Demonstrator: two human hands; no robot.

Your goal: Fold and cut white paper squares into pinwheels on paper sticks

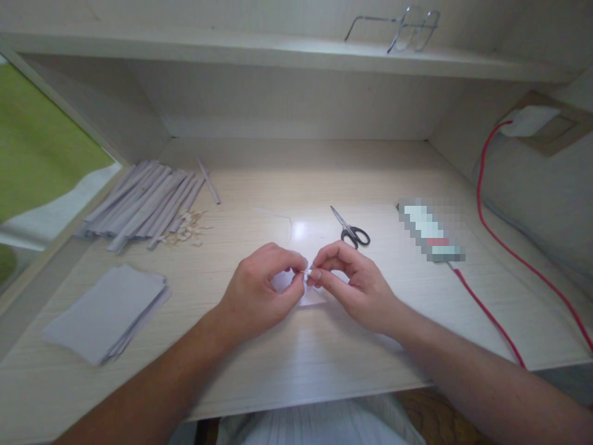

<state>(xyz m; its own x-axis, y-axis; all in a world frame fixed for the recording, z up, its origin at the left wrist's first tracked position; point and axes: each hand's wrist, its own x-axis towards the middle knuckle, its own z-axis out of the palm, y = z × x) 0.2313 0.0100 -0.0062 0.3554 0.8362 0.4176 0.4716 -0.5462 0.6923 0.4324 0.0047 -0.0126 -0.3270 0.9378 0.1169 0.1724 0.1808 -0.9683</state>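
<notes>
Near the middle of the desk, my left hand (264,281) and my right hand (354,281) meet fingertip to fingertip, both closed in a pinch. A small white piece (307,272) shows between their fingertips; it is too small to name. Below the hands lies a white paper sheet (312,298), partly hidden by them. Just beyond my fingers, a thin pale strand (275,214) curves over the desktop. Scissors (351,230) with black handles rest beyond my right hand, blades pointing away.
Rolled paper sticks (143,201) are piled at the back left, with one loose stick (208,179) and small pale scraps (185,228) beside them. A paper stack (109,312) lies front left. On the right are a phone (430,232) and red cable (509,259); glasses (407,31) sit on the shelf.
</notes>
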